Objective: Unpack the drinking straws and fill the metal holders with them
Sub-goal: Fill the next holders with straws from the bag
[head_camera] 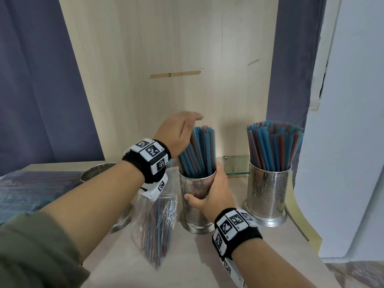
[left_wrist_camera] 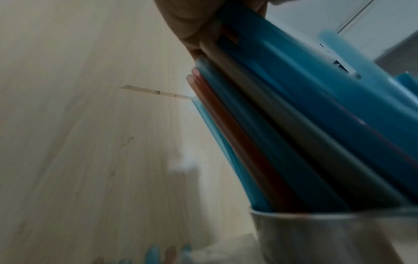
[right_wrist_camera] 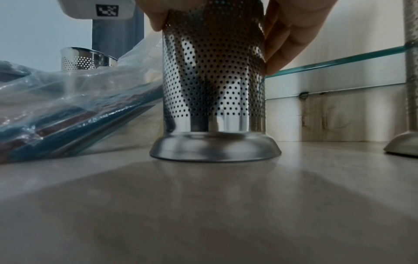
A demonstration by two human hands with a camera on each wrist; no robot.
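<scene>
While our right hand [head_camera: 212, 196] wraps the perforated wall of the middle holder [head_camera: 196, 201], thumb on one side and fingers on the other, it stands flat on the worktop [head_camera: 187, 256]. Just left of it lies the clear plastic bag [head_camera: 154, 221], still with a fair number of blue and red straws inside, so unpacking isn't finished. Middle holder carries a leaning bundle of straws [head_camera: 197, 150], maybe half full by our read, room left. Our left hand [head_camera: 178, 129] is up at the top of that bundle, fingers extended, palm against the straw side; the left wrist view shows a finger on the straws, looks like pressing or steadying more than clamping. Right holder [head_camera: 268, 194] stands apart on the right, packed with straws [head_camera: 272, 144], counts as done. Rear-left holder [head_camera: 97, 172] sits behind our left forearm, rim visible, no straws sticking out, looks unfilled. Estimate: one done, one partway, one to go, bag not yet empty.
</scene>
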